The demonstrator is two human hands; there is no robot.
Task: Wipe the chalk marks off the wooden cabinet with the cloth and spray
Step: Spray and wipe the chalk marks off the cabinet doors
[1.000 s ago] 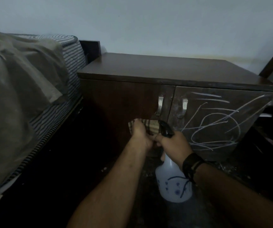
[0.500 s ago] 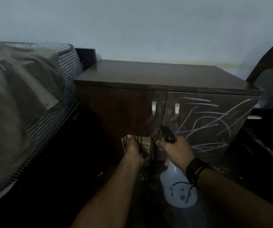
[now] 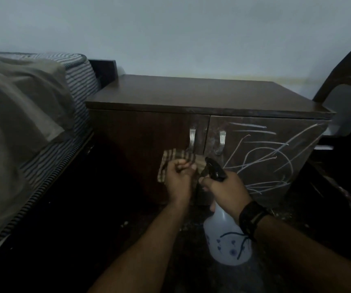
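A low dark wooden cabinet [image 3: 191, 94] stands against the wall with two doors and metal handles. White chalk marks [image 3: 263, 155] scrawl across its right door; the left door looks bare. My left hand [image 3: 178, 178] grips a checked cloth [image 3: 176, 156] held against the lower part of the left door, near its handle. My right hand [image 3: 226, 191] holds a white spray bottle [image 3: 225, 237] with a black trigger head [image 3: 214, 169], nozzle pointing toward the cabinet front. A dark watch sits on my right wrist.
A bed with a striped mattress [image 3: 79, 75] and a grey sheet [image 3: 15, 115] fills the left side, close to the cabinet. A dark chair [image 3: 348, 85] stands at the right. The floor below is dark and speckled.
Both hands have lifted a little toward the door handles, and the cloth now lies higher on the left door. The camera view shifted slightly.
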